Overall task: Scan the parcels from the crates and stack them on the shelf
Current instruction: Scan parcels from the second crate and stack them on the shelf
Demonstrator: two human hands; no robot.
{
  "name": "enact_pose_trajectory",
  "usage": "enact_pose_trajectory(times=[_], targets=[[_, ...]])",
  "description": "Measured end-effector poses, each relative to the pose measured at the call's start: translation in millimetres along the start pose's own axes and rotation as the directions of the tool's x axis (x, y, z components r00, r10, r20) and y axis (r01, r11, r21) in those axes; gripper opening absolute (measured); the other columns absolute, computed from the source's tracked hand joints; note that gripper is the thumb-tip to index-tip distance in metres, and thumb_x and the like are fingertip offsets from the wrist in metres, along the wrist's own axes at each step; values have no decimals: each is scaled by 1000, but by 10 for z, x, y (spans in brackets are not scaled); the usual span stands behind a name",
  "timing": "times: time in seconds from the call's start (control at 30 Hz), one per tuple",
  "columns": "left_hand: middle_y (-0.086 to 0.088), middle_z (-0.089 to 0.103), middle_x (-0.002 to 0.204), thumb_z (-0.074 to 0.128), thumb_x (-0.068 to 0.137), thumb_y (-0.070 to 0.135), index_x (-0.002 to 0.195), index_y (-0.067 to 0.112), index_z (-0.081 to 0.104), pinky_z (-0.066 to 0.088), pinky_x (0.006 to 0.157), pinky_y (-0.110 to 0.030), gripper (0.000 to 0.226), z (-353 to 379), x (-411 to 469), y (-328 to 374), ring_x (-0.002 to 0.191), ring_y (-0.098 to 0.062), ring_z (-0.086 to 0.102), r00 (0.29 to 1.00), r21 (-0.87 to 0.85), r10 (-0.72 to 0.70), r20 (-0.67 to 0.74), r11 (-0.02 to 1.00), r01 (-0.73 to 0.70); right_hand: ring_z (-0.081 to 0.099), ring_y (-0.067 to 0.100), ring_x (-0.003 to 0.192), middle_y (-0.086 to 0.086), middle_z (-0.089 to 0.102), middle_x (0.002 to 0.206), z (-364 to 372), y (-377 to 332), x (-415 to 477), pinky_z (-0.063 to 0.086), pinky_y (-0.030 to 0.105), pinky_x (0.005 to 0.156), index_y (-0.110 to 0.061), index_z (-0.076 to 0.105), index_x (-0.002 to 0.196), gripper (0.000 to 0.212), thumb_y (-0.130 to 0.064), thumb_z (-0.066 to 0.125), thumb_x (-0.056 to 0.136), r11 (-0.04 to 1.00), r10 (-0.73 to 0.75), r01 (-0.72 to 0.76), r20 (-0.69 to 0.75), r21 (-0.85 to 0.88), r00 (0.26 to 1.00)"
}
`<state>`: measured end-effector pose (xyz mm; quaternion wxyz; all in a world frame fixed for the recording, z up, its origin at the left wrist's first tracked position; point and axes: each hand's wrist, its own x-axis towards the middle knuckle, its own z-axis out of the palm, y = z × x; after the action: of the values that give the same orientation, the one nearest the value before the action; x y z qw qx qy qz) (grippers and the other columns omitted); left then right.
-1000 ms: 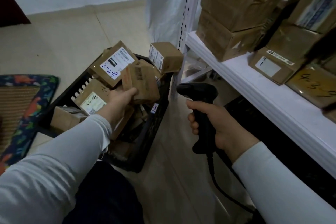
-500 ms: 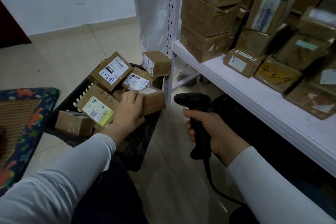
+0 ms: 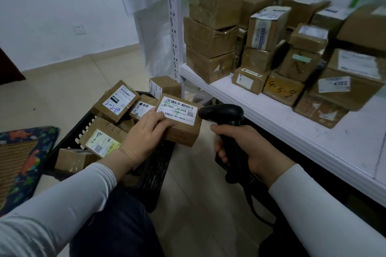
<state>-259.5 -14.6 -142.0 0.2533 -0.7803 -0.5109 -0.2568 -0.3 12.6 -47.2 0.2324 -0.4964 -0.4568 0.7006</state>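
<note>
The fingers (image 3: 155, 120) of the left hand (image 3: 144, 133) curl over the near edge of a brown parcel (image 3: 183, 133), holding it label-up above the crate (image 3: 69, 137) rim. The right hand (image 3: 257, 152) wraps its fingers round the scanner (image 3: 225, 113) handle at the parcel's 3 o'clock. The label should tilt toward the scanner's nose, fingertips off the barcode; both forearms reach forward, the shelf (image 3: 282, 121) at 2 o'clock.
</note>
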Motion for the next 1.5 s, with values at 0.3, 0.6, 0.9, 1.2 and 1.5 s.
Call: enact_pose_trajectory(times=[0.3, 0.6, 0.9, 1.2, 1.5], targets=[[-14, 44, 106, 45, 88, 5, 110, 5, 52, 18, 113, -37, 23, -45, 273, 109, 100, -33, 46, 981, 59, 175, -80, 984, -171, 61, 24, 48, 17, 62, 65, -132, -178, -317, 51, 26, 45, 1, 59, 97, 36, -31, 71, 85, 996, -23, 23, -6, 86, 1000], [-21, 64, 97, 64, 78, -2, 105, 3, 62, 45, 96, -45, 27, -61, 445, 195, 98, -31, 49, 970, 151, 234, -67, 963, -222, 64, 21, 50, 12, 65, 61, -98, -323, -443, 52, 25, 47, -6, 60, 80, 36, -41, 67, 86, 984, -86, 98, -85, 149, 993], [-21, 66, 97, 76, 67, -3, 98, 0, 71, 51, 89, -46, 31, -103, 532, 238, 100, -30, 48, 974, 160, 226, -28, 962, -219, 62, 19, 47, 10, 64, 60, -118, -369, -499, 53, 23, 46, -7, 61, 85, 34, -41, 67, 87, 980, -97, 114, -109, 164, 989], [-20, 63, 98, 51, 87, 1, 103, 2, 64, 43, 96, -43, 21, -5, 585, 205, 98, -31, 50, 966, 142, 250, -61, 960, -240, 62, 20, 46, 12, 63, 58, -157, -388, -502, 51, 24, 44, -3, 58, 89, 39, -41, 67, 87, 974, -128, 150, -133, 171, 983], [-19, 57, 103, 50, 88, 1, 108, 4, 58, 44, 95, -42, 22, 26, 685, 239, 97, -31, 50, 958, 145, 272, -92, 955, -257, 58, 20, 45, 12, 61, 57, -238, -403, -533, 51, 23, 44, -4, 58, 87, 36, -39, 68, 86, 952, -159, 195, -164, 236, 974]])
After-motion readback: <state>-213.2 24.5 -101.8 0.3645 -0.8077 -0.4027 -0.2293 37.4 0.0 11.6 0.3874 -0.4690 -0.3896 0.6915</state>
